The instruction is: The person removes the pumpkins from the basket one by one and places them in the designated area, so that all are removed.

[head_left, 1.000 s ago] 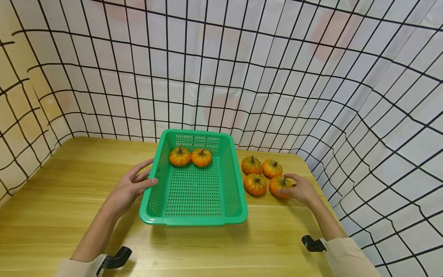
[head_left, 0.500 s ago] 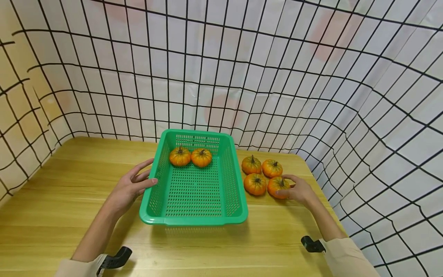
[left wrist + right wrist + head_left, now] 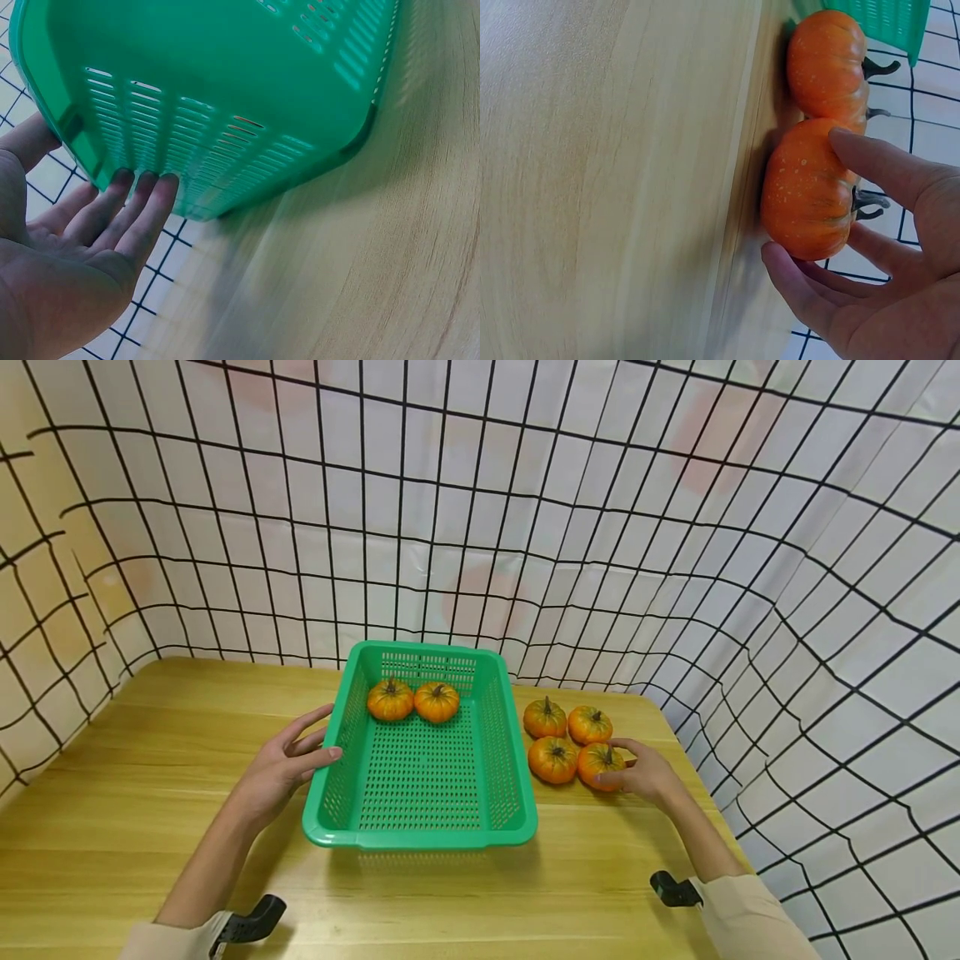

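Observation:
A green plastic basket (image 3: 420, 838) with slotted walls stands mid-table. Two small orange pumpkins, a left one (image 3: 390, 700) and a right one (image 3: 437, 702), sit side by side at its far end. My left hand (image 3: 281, 770) holds the basket's left side, its thumb over the rim; in the left wrist view the fingertips (image 3: 166, 187) touch the outer wall. On the table to the right, my right hand (image 3: 647, 772) grips the near right pumpkin (image 3: 597, 767) of a cluster. In the right wrist view, thumb and fingers lie around that pumpkin (image 3: 806, 195), partly hiding it.
Right of the basket are the other pumpkins of the cluster: near left (image 3: 552, 760), far left (image 3: 545, 717) and far right (image 3: 589, 725). A black wire grid (image 3: 435, 539) before white sheeting borders the wooden table (image 3: 420, 910) at the back and sides.
My right hand has shifted slightly left with its pumpkin, closing the gap to the near left pumpkin. The left hand and the basket stay in place.

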Motion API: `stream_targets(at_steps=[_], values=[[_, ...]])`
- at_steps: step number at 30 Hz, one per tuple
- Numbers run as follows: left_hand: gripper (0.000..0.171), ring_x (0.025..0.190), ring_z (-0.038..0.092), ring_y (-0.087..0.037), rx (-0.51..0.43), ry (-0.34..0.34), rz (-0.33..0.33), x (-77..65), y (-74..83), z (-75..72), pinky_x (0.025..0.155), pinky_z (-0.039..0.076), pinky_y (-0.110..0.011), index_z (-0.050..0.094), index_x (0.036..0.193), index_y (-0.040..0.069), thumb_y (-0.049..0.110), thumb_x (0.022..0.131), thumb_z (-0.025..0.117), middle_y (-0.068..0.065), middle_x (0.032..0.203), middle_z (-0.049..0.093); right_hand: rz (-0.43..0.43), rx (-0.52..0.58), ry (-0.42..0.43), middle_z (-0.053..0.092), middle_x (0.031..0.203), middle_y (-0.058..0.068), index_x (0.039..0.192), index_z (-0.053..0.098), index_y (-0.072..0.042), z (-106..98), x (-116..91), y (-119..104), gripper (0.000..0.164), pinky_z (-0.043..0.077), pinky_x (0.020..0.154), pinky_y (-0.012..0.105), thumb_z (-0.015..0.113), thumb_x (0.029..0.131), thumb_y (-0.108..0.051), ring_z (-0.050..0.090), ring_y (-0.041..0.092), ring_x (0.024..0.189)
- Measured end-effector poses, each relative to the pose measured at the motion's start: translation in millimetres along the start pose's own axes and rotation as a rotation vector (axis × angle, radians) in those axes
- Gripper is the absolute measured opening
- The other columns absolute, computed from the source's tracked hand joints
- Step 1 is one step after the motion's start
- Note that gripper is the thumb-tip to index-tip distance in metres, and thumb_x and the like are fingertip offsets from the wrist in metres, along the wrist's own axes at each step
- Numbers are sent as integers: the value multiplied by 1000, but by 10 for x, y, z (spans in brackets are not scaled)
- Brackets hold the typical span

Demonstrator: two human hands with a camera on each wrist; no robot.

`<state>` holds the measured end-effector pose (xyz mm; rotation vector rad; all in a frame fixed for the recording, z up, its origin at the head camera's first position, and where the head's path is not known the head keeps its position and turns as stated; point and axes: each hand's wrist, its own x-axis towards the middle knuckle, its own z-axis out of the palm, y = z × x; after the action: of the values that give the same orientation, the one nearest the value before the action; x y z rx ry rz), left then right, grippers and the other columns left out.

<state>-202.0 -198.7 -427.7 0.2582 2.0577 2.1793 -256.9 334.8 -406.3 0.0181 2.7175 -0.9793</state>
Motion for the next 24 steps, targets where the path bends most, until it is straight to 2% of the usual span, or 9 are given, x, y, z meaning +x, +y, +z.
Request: stream_targets(at_steps=[15, 24], values=[[75, 120, 65, -17, -1, 2, -6, -3, -3, -5, 94, 54, -27, 26, 162, 18, 14, 99, 66, -25, 160, 35, 16, -27, 2, 30, 157, 35, 157, 34, -6, -31, 7, -10, 89, 55, 93, 52, 80, 87, -35, 44, 51, 135], [75, 120, 65, -18, -6, 3, -3, -2, 7, 1, 93, 55, -27, 26, 162, 17, 13, 98, 66, -26, 160, 35, 10, -19, -7, 30, 156, 36, 158, 32, -5, -39, 34, 7, 90, 57, 90, 51, 81, 87, -34, 43, 53, 135]])
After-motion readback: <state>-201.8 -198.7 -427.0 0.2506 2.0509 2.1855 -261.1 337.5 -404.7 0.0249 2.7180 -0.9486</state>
